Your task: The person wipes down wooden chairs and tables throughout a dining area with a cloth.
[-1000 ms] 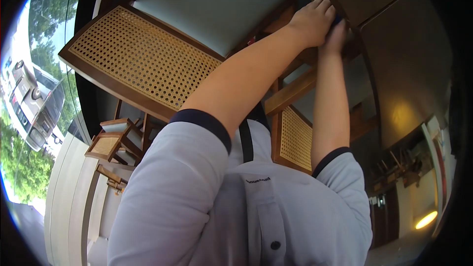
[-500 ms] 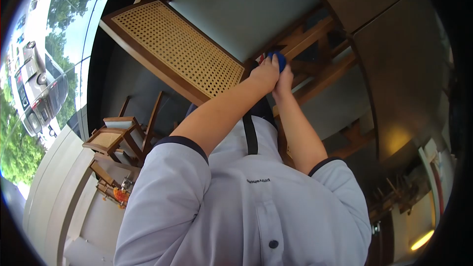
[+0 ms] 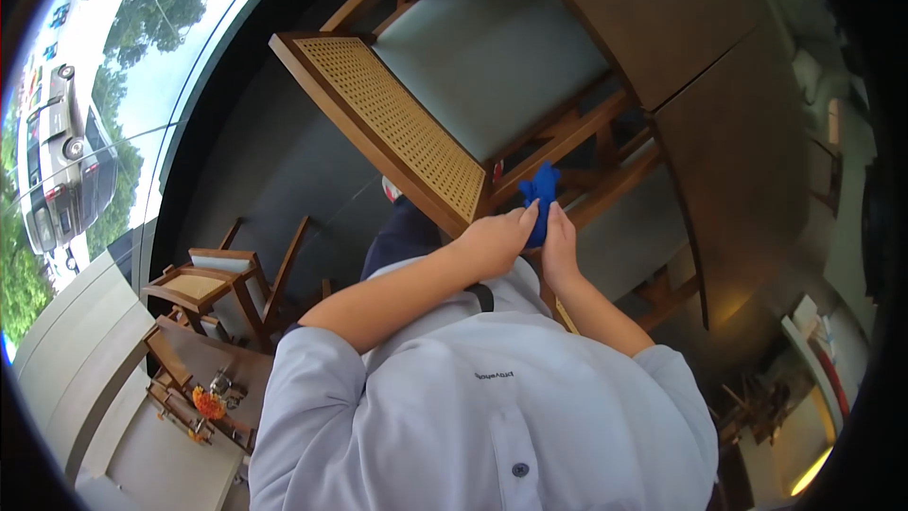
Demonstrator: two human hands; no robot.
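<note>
Dining area: table [image 3: 724, 147], cane-backed chairs [image 3: 402, 128]

Left hand [image 3: 499, 240] and right hand [image 3: 562, 248] hold a crumpled blue cloth [image 3: 542, 201] between them, near the lower corner of the cane-backed chair [image 3: 411, 120]. Right of this chair, a brown table [image 3: 742, 161]; left of it, a second chair [image 3: 201, 284]; farther left, a parked vehicle [image 3: 49, 168].

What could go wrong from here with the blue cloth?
The blue cloth is bunched between the left hand and right hand, part sticking out past the fingertips; it could slip or snag.

The cane-backed chair looks close to the left hand; a careless swing might knock it.
</note>
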